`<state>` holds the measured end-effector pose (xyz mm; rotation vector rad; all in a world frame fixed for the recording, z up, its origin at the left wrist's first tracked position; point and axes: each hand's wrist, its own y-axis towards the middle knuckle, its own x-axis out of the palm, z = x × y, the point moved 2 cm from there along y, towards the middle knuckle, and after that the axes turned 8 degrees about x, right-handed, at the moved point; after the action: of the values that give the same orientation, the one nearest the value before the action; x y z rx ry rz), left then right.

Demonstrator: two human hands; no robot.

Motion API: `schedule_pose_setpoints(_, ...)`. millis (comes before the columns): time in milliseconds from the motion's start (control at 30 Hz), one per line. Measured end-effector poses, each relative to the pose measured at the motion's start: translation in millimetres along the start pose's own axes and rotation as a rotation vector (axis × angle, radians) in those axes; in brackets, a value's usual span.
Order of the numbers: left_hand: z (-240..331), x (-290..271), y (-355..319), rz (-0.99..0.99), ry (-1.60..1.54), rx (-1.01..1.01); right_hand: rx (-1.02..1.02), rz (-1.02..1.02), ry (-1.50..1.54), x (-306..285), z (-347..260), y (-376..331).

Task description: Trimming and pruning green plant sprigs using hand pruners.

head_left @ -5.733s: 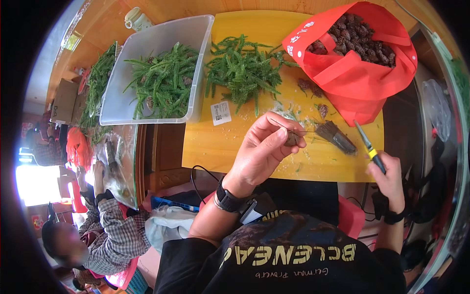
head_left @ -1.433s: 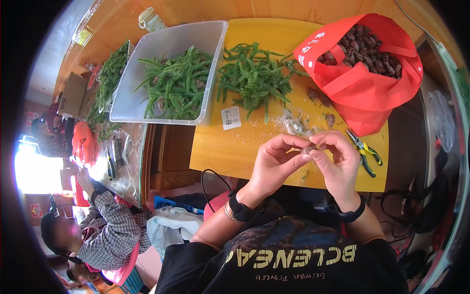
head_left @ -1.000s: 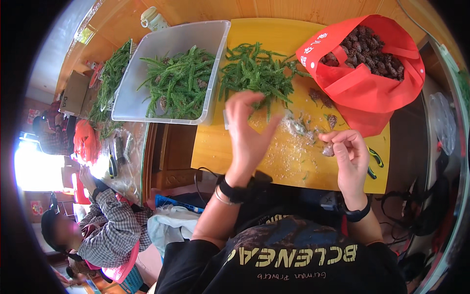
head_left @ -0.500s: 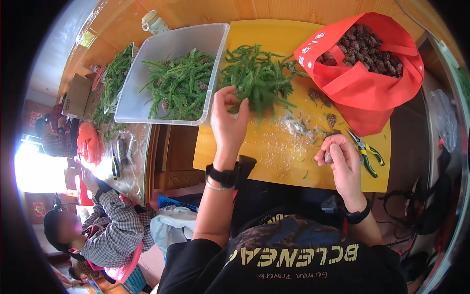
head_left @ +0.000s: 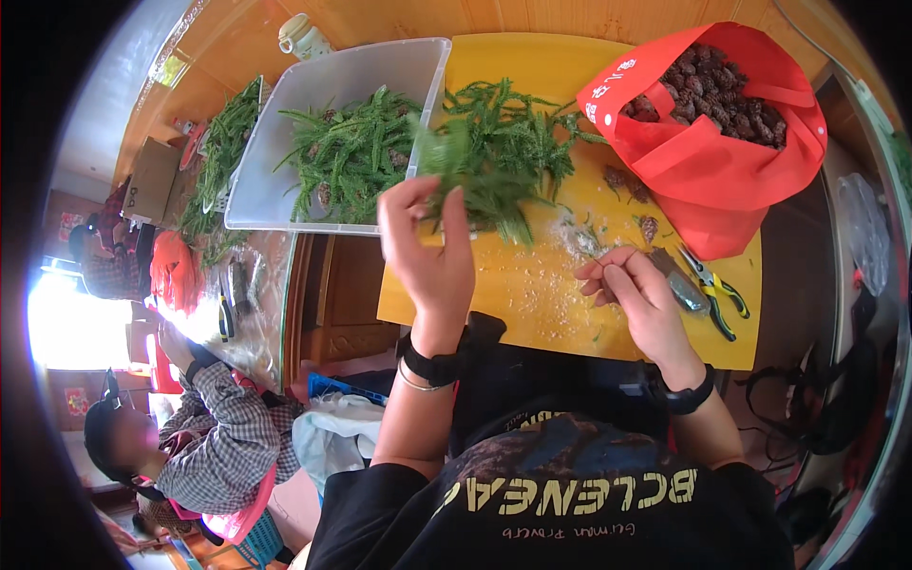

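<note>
My left hand (head_left: 429, 255) is raised over the near edge of the yellow table (head_left: 532, 304), gripping a green leafy sprig (head_left: 446, 166) between thumb and fingers. The sprig hangs in front of a pile of green sprigs (head_left: 508, 152) on the table, beside a clear plastic tub (head_left: 285, 161) that holds more sprigs. My right hand (head_left: 635, 294) rests low on the table with its fingers curled; something small is pinched at the fingertips, too small to name. A dark brown cone piece (head_left: 676, 283) and yellow-handled pliers (head_left: 714, 290) lie just right of it.
A red bag (head_left: 722, 161) full of brown cones stands at the table's far right. Loose cones (head_left: 636, 204) and pale crumbs lie mid-table. Left of the table, another person in a checked shirt (head_left: 223, 446) sits low beside more greenery (head_left: 223, 152) and tools.
My hands were together at the table's edge. My left hand then reached to the sprig pile and now lifts a sprig. My right hand moved down onto the table near the pliers.
</note>
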<state>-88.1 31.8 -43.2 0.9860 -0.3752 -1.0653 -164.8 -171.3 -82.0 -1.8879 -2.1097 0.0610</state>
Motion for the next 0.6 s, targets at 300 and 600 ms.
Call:
schedule_pose_setpoints(300, 11.5, 10.4, -16.6, -0.071, -0.998, -0.8, -0.111, 0.024, 0.001, -3.0, -10.6, 2.1)
schedule_pose_setpoints(600, 28.3, 22.0, -43.9, -0.33, -1.225, -1.005, -0.209, 0.03, 0.107, 6.6, -30.6, 7.6)
